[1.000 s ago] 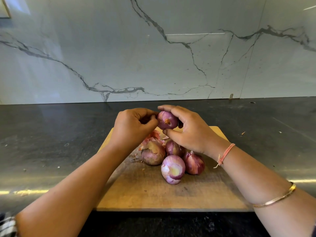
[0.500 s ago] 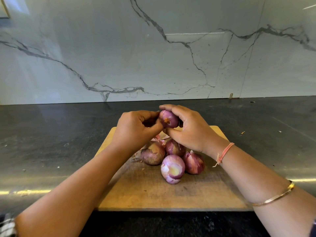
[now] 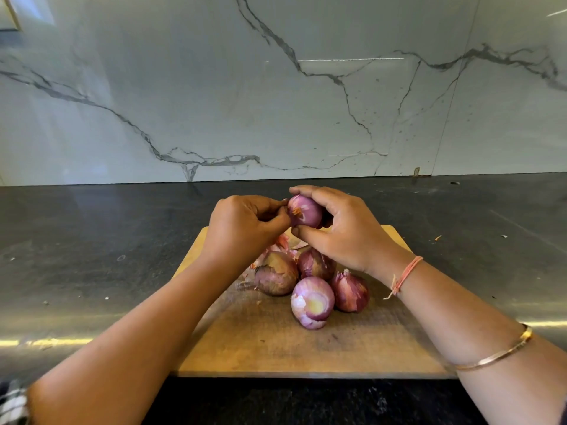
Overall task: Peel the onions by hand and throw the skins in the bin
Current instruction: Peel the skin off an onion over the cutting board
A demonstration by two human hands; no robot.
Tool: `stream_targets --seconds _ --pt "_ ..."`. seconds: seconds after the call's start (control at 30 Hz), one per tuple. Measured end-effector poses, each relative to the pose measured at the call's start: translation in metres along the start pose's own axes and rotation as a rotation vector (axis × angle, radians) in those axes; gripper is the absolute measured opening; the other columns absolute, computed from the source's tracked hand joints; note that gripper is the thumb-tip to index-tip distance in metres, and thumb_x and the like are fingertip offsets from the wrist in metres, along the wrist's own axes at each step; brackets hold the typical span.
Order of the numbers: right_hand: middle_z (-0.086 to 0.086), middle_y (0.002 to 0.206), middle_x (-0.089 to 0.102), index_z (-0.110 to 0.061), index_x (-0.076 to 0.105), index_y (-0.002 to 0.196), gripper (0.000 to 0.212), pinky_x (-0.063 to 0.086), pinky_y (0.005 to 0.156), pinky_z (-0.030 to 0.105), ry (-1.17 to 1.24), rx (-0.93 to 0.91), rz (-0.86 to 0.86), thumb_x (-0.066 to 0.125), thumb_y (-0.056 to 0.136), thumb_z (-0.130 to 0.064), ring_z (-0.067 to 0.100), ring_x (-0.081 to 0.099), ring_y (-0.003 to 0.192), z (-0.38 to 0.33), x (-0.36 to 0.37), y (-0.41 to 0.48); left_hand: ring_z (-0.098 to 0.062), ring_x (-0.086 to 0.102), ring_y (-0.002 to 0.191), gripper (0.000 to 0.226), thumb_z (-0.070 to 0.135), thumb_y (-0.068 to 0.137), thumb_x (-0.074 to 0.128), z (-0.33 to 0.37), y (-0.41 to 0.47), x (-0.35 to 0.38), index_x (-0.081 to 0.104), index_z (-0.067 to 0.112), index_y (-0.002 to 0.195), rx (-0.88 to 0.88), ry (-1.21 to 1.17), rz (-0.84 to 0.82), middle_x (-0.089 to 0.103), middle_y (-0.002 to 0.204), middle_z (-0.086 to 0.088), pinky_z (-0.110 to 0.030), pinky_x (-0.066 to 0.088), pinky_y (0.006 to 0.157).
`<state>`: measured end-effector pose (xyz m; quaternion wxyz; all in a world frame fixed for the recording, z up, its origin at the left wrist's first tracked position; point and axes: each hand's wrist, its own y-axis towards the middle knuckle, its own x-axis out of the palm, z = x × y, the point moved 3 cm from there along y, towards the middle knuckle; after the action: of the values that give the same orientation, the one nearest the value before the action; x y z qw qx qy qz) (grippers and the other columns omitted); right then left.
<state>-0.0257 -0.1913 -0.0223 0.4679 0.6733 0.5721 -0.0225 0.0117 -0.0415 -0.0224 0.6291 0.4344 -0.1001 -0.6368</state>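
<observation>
My right hand (image 3: 343,231) grips a small purple onion (image 3: 305,211) above the far end of the wooden cutting board (image 3: 276,348). My left hand (image 3: 245,228) pinches at the onion's left end, where an orange stub of skin shows. Below the hands several onions lie bunched on the board: a brownish one (image 3: 276,274), one behind it (image 3: 316,265), a partly peeled pale one (image 3: 312,302) and a red-skinned one (image 3: 351,291). Loose pink skins (image 3: 280,245) lie under my left hand. No bin is in view.
The board lies on a dark stone counter (image 3: 92,256) that runs to a white marble backsplash (image 3: 276,87). Small skin flecks (image 3: 438,238) dot the counter right of the board. A checked cloth (image 3: 12,406) shows at the bottom left corner.
Both hands with the onion have edged slightly right and the onion has turned a little in my right hand. The onions on the board have not moved.
</observation>
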Motion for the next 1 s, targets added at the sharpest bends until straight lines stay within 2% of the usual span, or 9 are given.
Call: stream_targets --seconds 0.1,0.2,0.3,0.37,0.43,0.53,0.7,0.87,1.0 --pt "-0.005 0.119 0.063 -0.016 0.060 0.127 0.053 0.044 0.095 0.013 0.018 0.005 -0.007 0.076 0.078 -0.010 0.003 0.057 0.108 -0.001 0.000 0.000 -0.016 0.069 0.066 0.016 0.011 0.083 0.068 -0.002 0.002 -0.002 0.077 0.024 0.081 -0.016 -0.038 0.023 0.072 0.068 0.006 -0.040 0.056 0.062" --pt "-0.005 0.121 0.062 -0.017 0.059 0.129 0.052 0.044 0.095 0.014 0.023 0.012 -0.003 0.075 0.079 -0.011 0.003 0.057 0.110 -0.001 0.000 0.000 -0.004 0.068 0.070 0.029 0.011 0.085 0.066 0.001 0.001 -0.003 0.069 0.039 0.078 -0.046 -0.096 0.020 0.068 0.067 0.022 -0.029 0.057 0.068" --pt "-0.002 0.121 0.062 -0.015 0.058 0.129 0.053 0.045 0.096 0.019 -0.004 0.029 0.026 0.075 0.079 -0.012 0.008 0.057 0.110 0.003 -0.001 0.001 0.003 0.067 0.084 0.022 0.012 0.086 0.065 0.003 -0.002 -0.001 0.068 0.032 0.096 -0.081 -0.206 0.017 0.070 0.087 0.019 -0.021 0.055 0.080" --pt "0.000 0.118 0.063 -0.014 0.058 0.128 0.052 0.046 0.094 0.022 -0.022 0.033 0.034 0.075 0.079 -0.013 0.010 0.058 0.108 0.005 -0.001 0.002 0.003 0.066 0.089 0.026 0.013 0.083 0.067 0.006 -0.002 -0.001 0.064 0.031 0.102 -0.043 -0.207 -0.008 0.069 0.094 0.017 -0.018 0.052 0.084" --pt "0.001 0.116 0.064 -0.013 0.060 0.125 0.050 0.047 0.093 0.023 -0.026 0.018 0.032 0.074 0.078 -0.011 0.012 0.060 0.106 0.004 0.000 0.002 0.004 0.064 0.088 0.033 0.012 0.081 0.070 0.009 -0.003 0.000 0.059 0.034 0.103 0.008 -0.176 -0.036 0.066 0.092 0.019 -0.013 0.050 0.081" --pt "0.000 0.114 0.064 -0.013 0.061 0.122 0.048 0.048 0.092 0.024 -0.025 0.005 0.038 0.075 0.076 -0.012 0.011 0.060 0.105 0.004 0.001 0.002 0.006 0.064 0.082 0.032 0.008 0.080 0.071 0.010 -0.004 0.002 0.057 0.028 0.102 0.022 -0.154 -0.012 0.065 0.086 0.018 -0.008 0.049 0.074" --pt "-0.001 0.115 0.066 -0.012 0.062 0.121 0.049 0.049 0.092 0.024 -0.002 -0.004 0.041 0.078 0.076 -0.013 0.010 0.061 0.105 0.003 0.002 0.002 0.007 0.063 0.075 0.033 0.007 0.079 0.071 0.010 -0.004 0.002 0.051 0.024 0.099 0.020 -0.161 0.025 0.064 0.078 0.014 -0.007 0.048 0.069" --pt "-0.005 0.110 0.066 -0.015 0.062 0.121 0.048 0.049 0.092 0.022 0.102 0.038 0.022 0.079 0.076 -0.013 0.005 0.061 0.100 0.005 0.002 0.002 0.002 0.063 0.070 0.040 0.008 0.080 0.070 0.009 -0.003 0.002 0.039 0.029 0.095 0.017 -0.159 0.038 0.063 0.078 0.008 -0.012 0.051 0.068" --pt "-0.003 0.112 0.066 -0.020 0.061 0.118 0.047 0.051 0.096 0.032 0.207 0.061 -0.001 0.078 0.074 -0.017 0.010 0.063 0.104 0.007 0.003 0.004 -0.002 0.062 0.064 0.043 0.005 0.081 0.068 0.007 0.000 0.002 0.034 0.030 0.088 -0.033 -0.244 0.039 0.065 0.078 0.003 -0.017 0.053 0.066"
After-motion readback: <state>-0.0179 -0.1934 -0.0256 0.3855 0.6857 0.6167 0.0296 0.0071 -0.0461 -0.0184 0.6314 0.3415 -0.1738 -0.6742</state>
